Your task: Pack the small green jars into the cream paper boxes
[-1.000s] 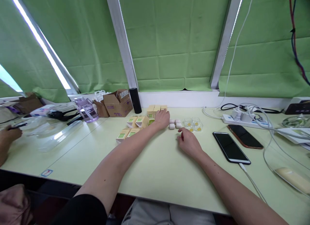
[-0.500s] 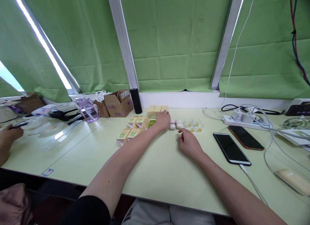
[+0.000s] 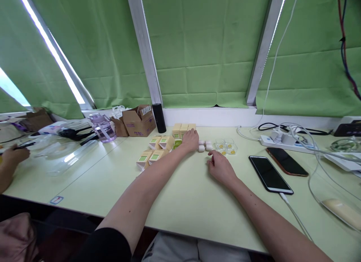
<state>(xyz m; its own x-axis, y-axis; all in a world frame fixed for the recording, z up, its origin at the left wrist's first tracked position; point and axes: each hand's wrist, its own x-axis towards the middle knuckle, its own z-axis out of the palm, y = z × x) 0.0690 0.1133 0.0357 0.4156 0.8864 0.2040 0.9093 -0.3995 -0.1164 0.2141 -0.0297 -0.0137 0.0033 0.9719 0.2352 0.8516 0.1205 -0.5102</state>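
Note:
My left hand (image 3: 190, 140) rests over the table just in front of a row of small cream boxes (image 3: 180, 129); its fingertips are near green pieces (image 3: 177, 143), and anything under the palm is hidden. My right hand (image 3: 221, 166) lies on the table with curled fingers; whether it pinches something cannot be made out. Small white and pink jars (image 3: 205, 146) stand between my hands. Beyond my right hand are clear cups with yellow bits (image 3: 226, 146). Left of my left forearm sit several cream boxes with green labels (image 3: 154, 155).
Two phones (image 3: 270, 173) (image 3: 287, 161), a power strip (image 3: 284, 142) with cables and a mouse (image 3: 342, 213) are on the right. At the left are a cardboard box (image 3: 138, 121), black cylinder (image 3: 159, 118), purple bottle (image 3: 102, 128) and another person's hand (image 3: 15, 156) holding a pen.
The whole view has shifted very slightly. The other person's hand at the far left has moved a little to the right. My hands keep the same pose.

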